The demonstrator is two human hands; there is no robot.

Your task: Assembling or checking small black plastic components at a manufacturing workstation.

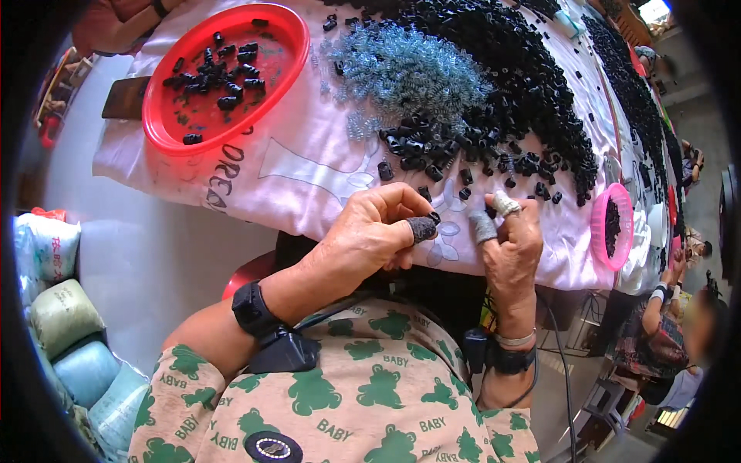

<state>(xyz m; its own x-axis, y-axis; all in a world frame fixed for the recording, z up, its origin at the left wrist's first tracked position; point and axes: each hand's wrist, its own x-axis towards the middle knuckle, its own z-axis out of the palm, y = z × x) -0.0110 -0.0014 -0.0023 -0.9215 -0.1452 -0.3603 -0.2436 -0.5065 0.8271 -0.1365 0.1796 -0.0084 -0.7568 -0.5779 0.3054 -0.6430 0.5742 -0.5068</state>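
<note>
My left hand is closed at the table's near edge, its thumb wrapped in dark tape. Thumb and forefinger pinch a small black plastic part. To its right, my right hand has pale wraps on thumb and forefinger. A second small black piece shows between those wrapped tips. Just beyond both hands lie loose black plastic parts. Behind these rises a heap of small, clear bluish springs, with a large pile of black parts beside it.
A red round tray holding several black parts stands at the left. At the right is a pink basket with dark pieces. Pale printed cloth covers the table. Stuffed sacks lie on the floor at left. Other people sit along the right.
</note>
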